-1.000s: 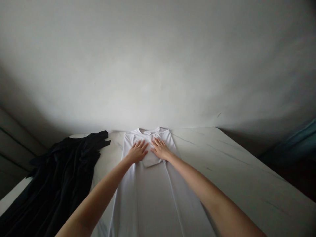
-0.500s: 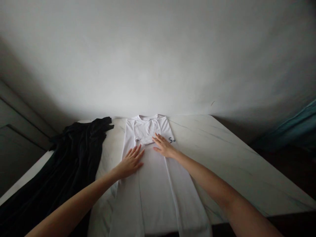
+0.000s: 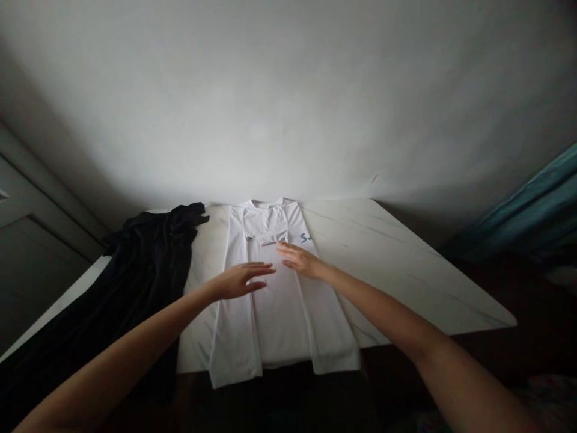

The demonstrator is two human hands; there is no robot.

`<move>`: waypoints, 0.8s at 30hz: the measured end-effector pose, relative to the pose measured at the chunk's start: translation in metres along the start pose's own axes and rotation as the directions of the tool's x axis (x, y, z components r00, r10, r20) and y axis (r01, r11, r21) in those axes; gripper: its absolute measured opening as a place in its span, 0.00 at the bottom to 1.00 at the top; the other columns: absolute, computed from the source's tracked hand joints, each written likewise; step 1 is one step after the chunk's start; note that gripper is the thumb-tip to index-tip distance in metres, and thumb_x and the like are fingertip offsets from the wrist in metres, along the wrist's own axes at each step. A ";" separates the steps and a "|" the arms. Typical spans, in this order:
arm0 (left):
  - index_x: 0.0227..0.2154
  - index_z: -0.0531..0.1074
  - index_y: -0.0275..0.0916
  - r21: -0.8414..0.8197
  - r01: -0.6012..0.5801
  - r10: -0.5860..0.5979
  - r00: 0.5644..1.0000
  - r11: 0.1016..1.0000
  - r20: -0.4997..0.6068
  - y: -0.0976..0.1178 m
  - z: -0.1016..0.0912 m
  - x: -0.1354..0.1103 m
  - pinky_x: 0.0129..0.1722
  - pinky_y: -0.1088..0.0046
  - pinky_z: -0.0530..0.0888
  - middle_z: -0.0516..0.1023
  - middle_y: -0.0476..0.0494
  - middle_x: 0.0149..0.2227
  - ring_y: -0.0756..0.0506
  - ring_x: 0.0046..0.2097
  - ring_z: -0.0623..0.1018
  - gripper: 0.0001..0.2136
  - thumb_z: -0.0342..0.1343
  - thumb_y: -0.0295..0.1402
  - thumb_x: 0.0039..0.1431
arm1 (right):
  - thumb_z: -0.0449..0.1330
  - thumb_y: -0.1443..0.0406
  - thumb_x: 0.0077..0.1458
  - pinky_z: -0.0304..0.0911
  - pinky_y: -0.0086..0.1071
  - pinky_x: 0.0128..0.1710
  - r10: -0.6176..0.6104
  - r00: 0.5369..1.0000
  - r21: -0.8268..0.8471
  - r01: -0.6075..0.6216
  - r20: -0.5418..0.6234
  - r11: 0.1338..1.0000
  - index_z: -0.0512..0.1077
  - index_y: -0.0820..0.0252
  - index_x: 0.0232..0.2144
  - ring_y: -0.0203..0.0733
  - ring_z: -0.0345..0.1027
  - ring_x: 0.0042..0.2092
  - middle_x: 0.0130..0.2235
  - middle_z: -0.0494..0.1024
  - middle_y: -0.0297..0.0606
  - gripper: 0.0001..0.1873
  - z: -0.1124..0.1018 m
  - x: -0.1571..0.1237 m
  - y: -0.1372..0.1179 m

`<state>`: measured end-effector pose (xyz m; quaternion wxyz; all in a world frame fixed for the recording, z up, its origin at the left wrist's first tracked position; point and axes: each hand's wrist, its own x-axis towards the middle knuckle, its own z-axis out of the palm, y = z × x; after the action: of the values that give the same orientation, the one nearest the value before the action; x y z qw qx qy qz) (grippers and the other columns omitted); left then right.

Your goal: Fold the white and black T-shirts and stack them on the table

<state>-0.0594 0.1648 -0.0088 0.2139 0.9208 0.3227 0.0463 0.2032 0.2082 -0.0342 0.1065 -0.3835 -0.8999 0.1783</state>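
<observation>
A white long-sleeved shirt (image 3: 279, 325) lies flat on the table, its neckline toward the wall. Both sleeves are folded in along its length, and their cuffs hang at the table's front edge. A small folded flap of white cloth sits below the neckline, and dark lettering shows at its right. My left hand (image 3: 243, 281) is over the left sleeve and middle of the shirt, fingers stretched out; whether it touches the cloth I cannot tell. My right hand (image 3: 300, 260) is at the flap's lower edge, fingers extended, holding nothing visible.
A black garment (image 3: 148, 258) lies crumpled along the left of the marble-patterned table (image 3: 396, 282) and hangs over its front. A pale wall (image 3: 288, 108) rises behind the table. Teal cloth (image 3: 527, 204) hangs at the right, and a panelled door or cabinet (image 3: 40, 258) stands at the left.
My left hand has lifted and turned from lying flat to edge-on, a little to the right. My right hand has shifted slightly. The view has moved, showing more of the table's front edge.
</observation>
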 end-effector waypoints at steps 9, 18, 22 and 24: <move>0.67 0.44 0.57 0.213 -0.259 0.245 0.965 0.942 0.090 0.030 0.056 -0.055 0.66 0.47 0.45 0.35 0.49 0.71 0.34 0.70 0.43 0.30 0.46 0.48 0.65 | 0.50 0.52 0.64 0.29 0.42 0.69 -0.230 0.957 -0.005 0.234 0.179 0.972 0.42 0.58 0.69 0.44 0.27 0.70 0.70 0.39 0.39 0.38 0.039 -0.080 -0.054; 0.68 0.46 0.47 0.490 -0.294 0.283 0.954 0.821 0.100 0.034 0.078 -0.141 0.69 0.56 0.48 0.49 0.47 0.70 0.41 0.69 0.51 0.36 0.51 0.23 0.59 | 0.64 0.49 0.51 0.35 0.49 0.68 -0.336 0.921 0.178 0.303 0.198 0.936 0.44 0.65 0.69 0.53 0.37 0.70 0.69 0.45 0.54 0.54 0.011 -0.151 -0.023; 0.67 0.50 0.49 0.497 -0.192 0.250 0.967 0.846 -0.052 0.026 0.089 -0.150 0.67 0.57 0.55 0.54 0.49 0.68 0.41 0.68 0.56 0.31 0.46 0.24 0.63 | 0.67 0.62 0.46 0.27 0.56 0.67 -0.288 0.907 -0.005 0.304 0.308 0.953 0.42 0.59 0.69 0.57 0.33 0.70 0.70 0.44 0.49 0.55 0.022 -0.193 -0.011; 0.67 0.51 0.50 0.426 -0.201 0.259 0.962 0.882 -0.083 0.028 0.087 -0.150 0.65 0.57 0.59 0.57 0.49 0.67 0.40 0.67 0.58 0.29 0.46 0.27 0.65 | 0.59 0.72 0.49 0.32 0.53 0.68 -0.277 0.925 -0.069 0.304 0.259 0.950 0.44 0.55 0.69 0.51 0.37 0.70 0.69 0.49 0.45 0.49 0.030 -0.208 -0.008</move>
<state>-0.1419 0.0218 -0.0675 -0.0154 0.9715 0.2272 0.0655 0.3298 0.0445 -0.0694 -0.0013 -0.2259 -0.9613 0.1576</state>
